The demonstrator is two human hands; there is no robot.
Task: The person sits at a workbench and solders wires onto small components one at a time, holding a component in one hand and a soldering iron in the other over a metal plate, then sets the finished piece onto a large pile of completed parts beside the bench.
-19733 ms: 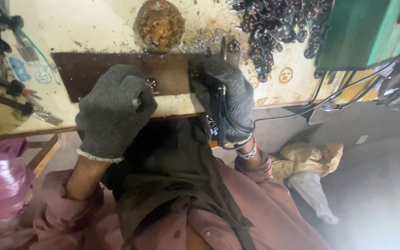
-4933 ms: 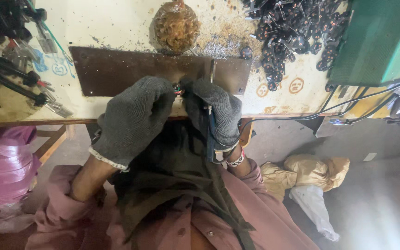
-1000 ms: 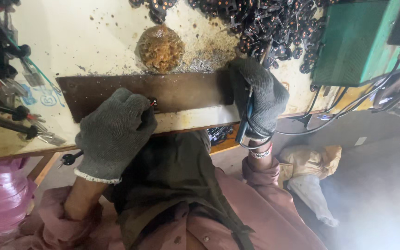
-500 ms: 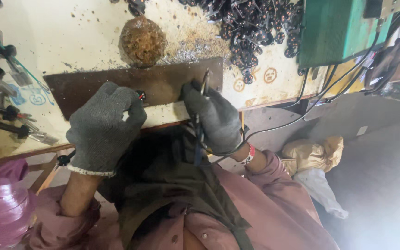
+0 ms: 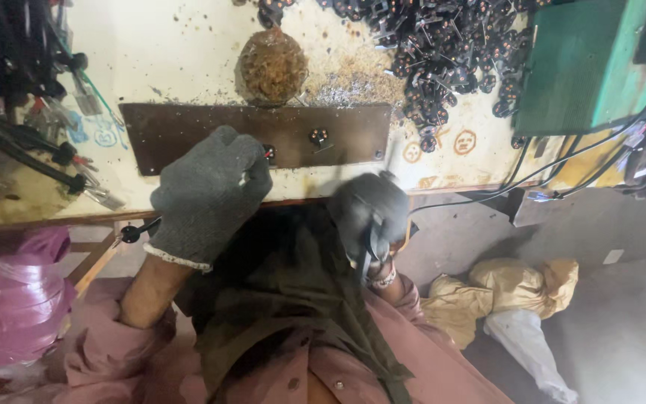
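Fingers of the left hand (image 5: 207, 196), inside a grey knit glove, are curled down and pressed together over the near edge of one dark brown metal plate (image 5: 188, 131); whatever they pinch is hidden under the glove. Just beside the fingertips one small black round part (image 5: 268, 151) sits on the plate, and a second black part (image 5: 318, 137) lies further right on it, apart from both hands.

The right hand (image 5: 368, 213), also gloved in grey, is blurred by motion at the table's near edge. Its fingers seem closed around a thin tool with a metal tip (image 5: 387, 161) and a dark cord, though the grip cannot be told for certain.

The plate lies flat on one cream worktable (image 5: 166, 52) littered with metal shavings. Behind the plate sits one brownish round lump (image 5: 272, 66). To the upper right spreads a heap of many small black parts (image 5: 450, 52), too many to count, next to one green box (image 5: 585, 63). Several dark cables (image 5: 562, 161) hang off the table's right edge. At far left lies a cluster of wires and tools (image 5: 16, 90), and below it one pink plastic bag (image 5: 9, 299).
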